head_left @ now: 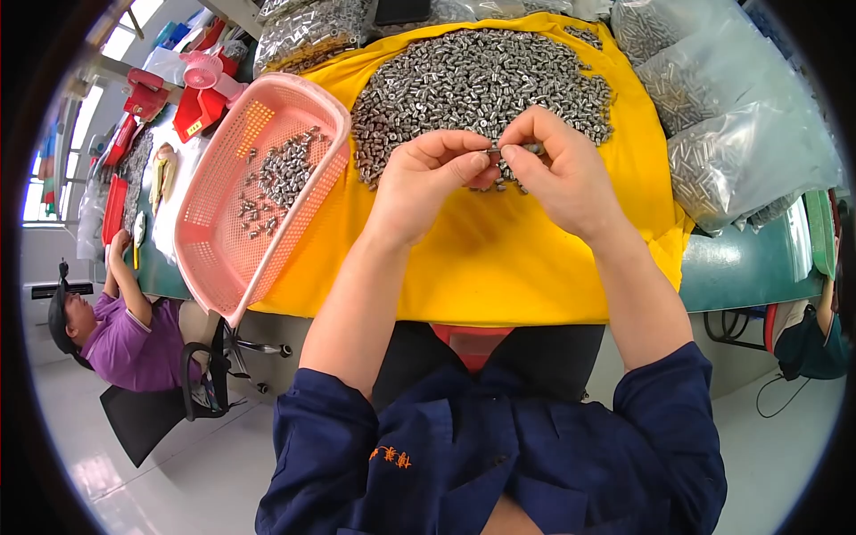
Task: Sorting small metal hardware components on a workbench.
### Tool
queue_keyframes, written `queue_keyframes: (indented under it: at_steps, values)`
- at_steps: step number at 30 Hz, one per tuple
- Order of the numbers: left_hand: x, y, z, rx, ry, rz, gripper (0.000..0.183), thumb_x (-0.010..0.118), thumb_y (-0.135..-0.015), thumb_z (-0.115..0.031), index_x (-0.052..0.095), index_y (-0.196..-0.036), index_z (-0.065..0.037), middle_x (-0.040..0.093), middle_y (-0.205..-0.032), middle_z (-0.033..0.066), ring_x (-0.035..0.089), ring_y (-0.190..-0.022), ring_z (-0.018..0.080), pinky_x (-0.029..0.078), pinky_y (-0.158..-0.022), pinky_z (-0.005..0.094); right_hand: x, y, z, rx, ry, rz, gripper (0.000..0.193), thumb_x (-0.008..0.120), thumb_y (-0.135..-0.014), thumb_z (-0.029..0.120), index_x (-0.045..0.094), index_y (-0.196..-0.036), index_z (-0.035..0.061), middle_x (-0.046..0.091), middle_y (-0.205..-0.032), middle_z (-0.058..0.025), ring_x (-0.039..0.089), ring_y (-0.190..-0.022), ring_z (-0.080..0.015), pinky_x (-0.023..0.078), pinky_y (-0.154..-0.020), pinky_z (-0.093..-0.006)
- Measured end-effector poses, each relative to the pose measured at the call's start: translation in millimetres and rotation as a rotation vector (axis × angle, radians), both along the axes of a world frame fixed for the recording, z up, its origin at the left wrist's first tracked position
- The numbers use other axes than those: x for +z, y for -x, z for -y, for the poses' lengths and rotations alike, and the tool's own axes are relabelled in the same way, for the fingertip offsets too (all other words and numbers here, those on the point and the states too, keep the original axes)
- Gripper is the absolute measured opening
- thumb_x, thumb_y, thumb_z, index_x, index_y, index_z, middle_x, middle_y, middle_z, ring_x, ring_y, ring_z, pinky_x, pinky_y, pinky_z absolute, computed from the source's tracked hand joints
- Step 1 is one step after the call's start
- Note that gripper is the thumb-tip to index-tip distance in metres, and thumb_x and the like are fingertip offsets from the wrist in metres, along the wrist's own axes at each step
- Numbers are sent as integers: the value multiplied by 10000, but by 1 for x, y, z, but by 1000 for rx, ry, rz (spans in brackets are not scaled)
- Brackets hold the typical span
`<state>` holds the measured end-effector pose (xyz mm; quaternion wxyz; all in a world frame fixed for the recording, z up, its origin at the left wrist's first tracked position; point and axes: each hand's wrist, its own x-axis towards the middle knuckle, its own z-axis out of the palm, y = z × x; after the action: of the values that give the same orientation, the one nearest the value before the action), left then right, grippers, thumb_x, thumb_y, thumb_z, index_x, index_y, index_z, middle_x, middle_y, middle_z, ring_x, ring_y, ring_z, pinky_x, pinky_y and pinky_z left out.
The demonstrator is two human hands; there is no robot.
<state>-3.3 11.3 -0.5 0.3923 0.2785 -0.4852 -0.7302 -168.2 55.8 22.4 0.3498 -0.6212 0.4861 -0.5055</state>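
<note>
Over the front edge of a large heap of small silvery metal fittings (473, 80), my two hands meet at the fingertips. Between the thumb and fingers of my left hand (432, 178) is one small metal fitting (493, 151), mostly covered by the fingertips. My right hand (562, 169) pinches at the same spot from the other side, its thumb and forefinger pressed together on that piece. A yellow cloth (490, 276) lies beneath the heap. Left of my hands, a pink perforated plastic basket (218, 223) holds a smaller pile of similar fittings (283, 174).
Clear bags of metal parts (722, 152) crowd the right side, and more bags (312, 31) line the back beside a dark phone (402, 11). A pink fan (203, 69) and red bins (198, 111) stand at left. A co-worker in purple (134, 343) sits at the left.
</note>
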Motion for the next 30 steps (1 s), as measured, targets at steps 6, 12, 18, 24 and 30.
queue_keyframes:
  at_steps: [6,12,18,24,30]
  values:
    - [-2,-1,1,-17,21,-25,148,553,-805,13,588,-949,16,620,-869,92,614,-772,167,507,-723,272,3,-3,-2,-19,86,-135,58,517,-777,82,504,-795,28,562,-678,-73,548,-568,-157,421,-518,-274]
    - [2,1,-1,23,132,165,149,548,-792,40,596,-933,36,626,-867,96,611,-782,157,497,-734,261,2,-6,-3,-35,173,-368,53,493,-777,80,466,-784,35,552,-679,-134,543,-650,-326,429,-575,-391]
    - [-2,2,-1,56,217,354,121,554,-794,34,593,-909,39,623,-846,78,603,-770,133,491,-720,243,-8,-7,0,-33,167,-482,55,493,-781,81,459,-782,37,543,-685,-135,540,-673,-321,422,-586,-408]
    - [-6,2,3,108,205,298,152,536,-818,4,575,-964,23,622,-836,52,592,-763,98,473,-678,208,-6,-5,-1,-106,185,-430,58,505,-775,82,468,-796,42,549,-676,-120,546,-642,-304,430,-569,-384]
    - [-1,1,3,34,144,225,138,503,-851,-22,556,-971,20,607,-892,68,593,-829,138,479,-737,237,2,-5,-2,-68,50,-209,41,510,-783,61,493,-805,31,554,-656,-84,525,-533,-187,411,-501,-281]
